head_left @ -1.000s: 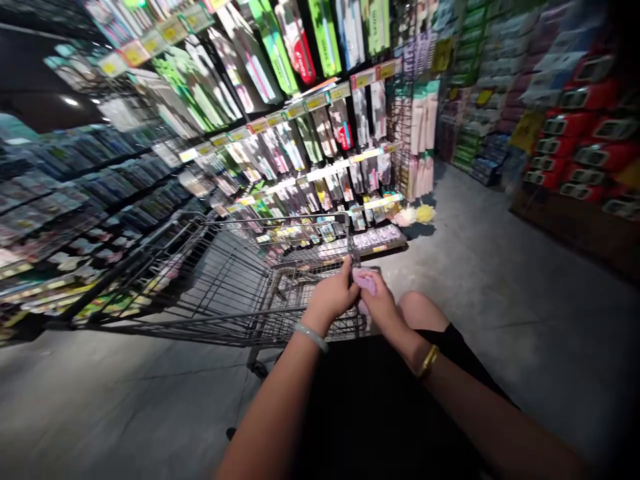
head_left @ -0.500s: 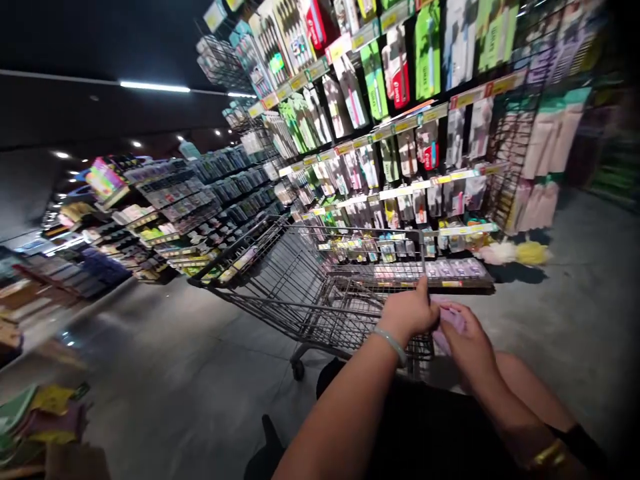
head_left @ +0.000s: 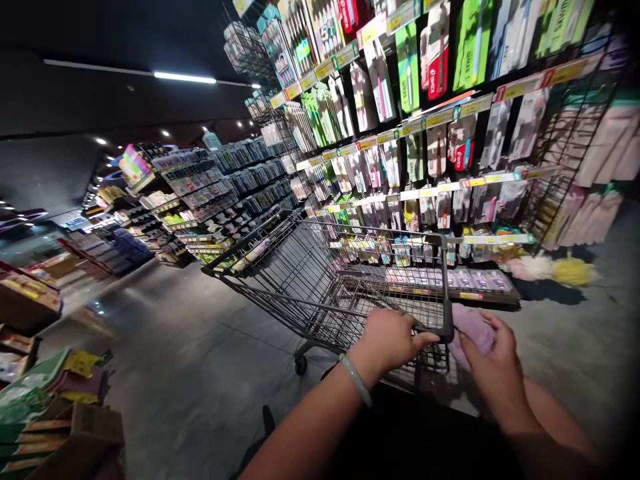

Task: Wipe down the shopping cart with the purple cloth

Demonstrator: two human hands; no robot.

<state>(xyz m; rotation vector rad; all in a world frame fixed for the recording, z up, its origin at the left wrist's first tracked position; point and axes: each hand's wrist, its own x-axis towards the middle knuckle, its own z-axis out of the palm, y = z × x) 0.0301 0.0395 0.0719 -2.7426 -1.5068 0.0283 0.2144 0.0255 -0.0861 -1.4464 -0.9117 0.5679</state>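
Note:
My left hand [head_left: 388,343], with a pale bangle at its wrist, is closed over the near top corner of a dark wire shopping cart [head_left: 270,308]. Its thumb lies along the rail and the fingers curl down on the far side, partly out of sight. To the right of the cart's corner, my right hand [head_left: 500,367] grips a bunched lilac cloth [head_left: 471,331] between thumb and fingers. The cloth hangs beside the end bar of the cart and touches or nearly touches it.
Tall racks of hanging packages [head_left: 380,160] rise behind the cart. Yellow and white bath puffs [head_left: 573,271] hang low at the right. A cardboard box [head_left: 95,433] stands at the lower left on the grey floor [head_left: 195,367]. More shelves [head_left: 195,187] line the back left.
My left hand has moved left, away from the cloth and my right hand, onto the cart's rail. More of the lilac cloth shows in my right hand. The view has shifted.

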